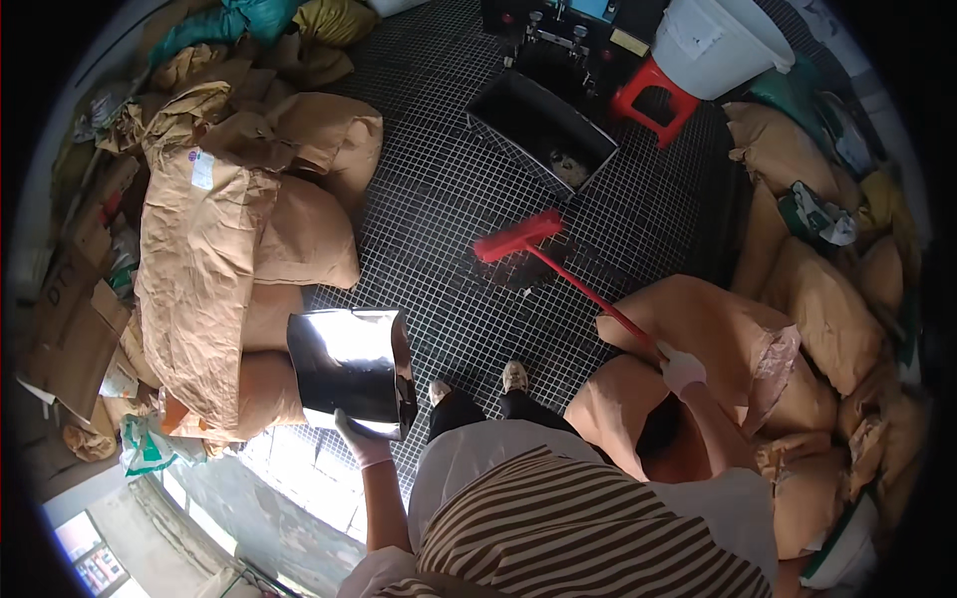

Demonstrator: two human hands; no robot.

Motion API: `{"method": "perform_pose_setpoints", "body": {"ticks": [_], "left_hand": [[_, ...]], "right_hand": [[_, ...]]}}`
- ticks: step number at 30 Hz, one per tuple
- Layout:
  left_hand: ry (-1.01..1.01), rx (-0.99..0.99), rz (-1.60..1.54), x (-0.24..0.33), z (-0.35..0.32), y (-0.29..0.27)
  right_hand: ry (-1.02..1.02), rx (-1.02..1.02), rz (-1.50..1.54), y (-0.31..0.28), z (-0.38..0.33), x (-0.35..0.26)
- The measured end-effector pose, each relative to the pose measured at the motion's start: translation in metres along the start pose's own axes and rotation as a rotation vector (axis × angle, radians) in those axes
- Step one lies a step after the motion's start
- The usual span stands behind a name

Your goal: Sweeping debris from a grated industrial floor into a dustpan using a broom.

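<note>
Striped fabric (568, 508) foremost — left fingers (345, 423) grasp pan (344, 377), right fingers (669, 352) broom (518, 236); trough (523, 115) holds clump (568, 165).

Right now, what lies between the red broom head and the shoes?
Beside the broom head, what looks like dark debris with a small pale scrap; then gridded floor up to the shoes, as the head view shows.

The dark, gridded floor (429, 169) carries brown sacks (204, 259) left of the left grip (362, 437) and beside the right grip (683, 369). Ahead, between the grips, lies dark debris (518, 272); farther ahead, a black bin (525, 104) and red stool (640, 82).
</note>
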State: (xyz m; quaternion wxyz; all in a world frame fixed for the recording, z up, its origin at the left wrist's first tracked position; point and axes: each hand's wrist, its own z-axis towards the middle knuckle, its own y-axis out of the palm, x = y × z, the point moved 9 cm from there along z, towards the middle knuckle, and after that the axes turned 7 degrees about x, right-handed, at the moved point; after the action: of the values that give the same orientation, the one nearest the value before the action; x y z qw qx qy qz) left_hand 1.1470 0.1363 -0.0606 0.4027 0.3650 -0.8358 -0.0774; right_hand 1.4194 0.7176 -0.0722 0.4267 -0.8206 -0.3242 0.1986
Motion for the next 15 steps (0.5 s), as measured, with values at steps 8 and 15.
{"method": "perform_pose_setpoints", "body": {"ticks": [8, 15], "left_hand": [[-0.111, -0.105, 0.042, 0.009, 0.060, 0.048], [-0.152, -0.202, 0.050, 0.058, 0.135, 0.082]], "right_hand": [[0.079, 0.020, 0.079, 0.047, 0.054, -0.062], [0.212, -0.005, -0.058, -0.015, -0.045, -0.094]]}}
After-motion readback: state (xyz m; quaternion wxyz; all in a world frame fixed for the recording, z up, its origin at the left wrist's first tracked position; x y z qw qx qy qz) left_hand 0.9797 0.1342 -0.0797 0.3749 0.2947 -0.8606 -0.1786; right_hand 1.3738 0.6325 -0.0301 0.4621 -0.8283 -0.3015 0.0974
